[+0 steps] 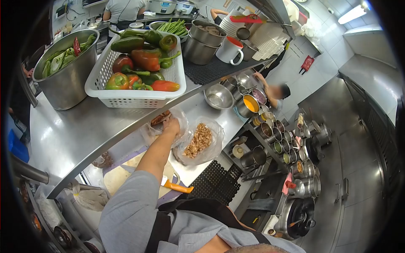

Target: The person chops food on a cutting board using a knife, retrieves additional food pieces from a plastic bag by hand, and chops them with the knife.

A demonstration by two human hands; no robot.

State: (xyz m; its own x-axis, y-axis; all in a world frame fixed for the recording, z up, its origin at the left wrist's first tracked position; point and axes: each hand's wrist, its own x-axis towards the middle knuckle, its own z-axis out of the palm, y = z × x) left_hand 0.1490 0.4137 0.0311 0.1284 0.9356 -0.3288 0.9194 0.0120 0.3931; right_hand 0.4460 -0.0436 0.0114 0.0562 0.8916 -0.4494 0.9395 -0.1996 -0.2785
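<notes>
My left hand [171,125] reaches down into a clear plastic bag [180,120] on the steel counter, under the raised shelf. Its fingers are at reddish-brown pieces of food [160,117] in the bag; their tips are hidden, so a grip cannot be made out. Just right of it lies a second clear bag with chopped brown food [199,140] spread in it. Below my forearm are a pale cutting board [118,179] and a knife with an orange handle [178,187]. My right hand is not in view.
The raised shelf [126,130] crosses above the counter, bearing a white basket of peppers [135,102], a steel pot of greens [63,86], stacked pots and a mug. A steel bowl [219,96] stands behind the bags. Co-workers are at the right back and top left.
</notes>
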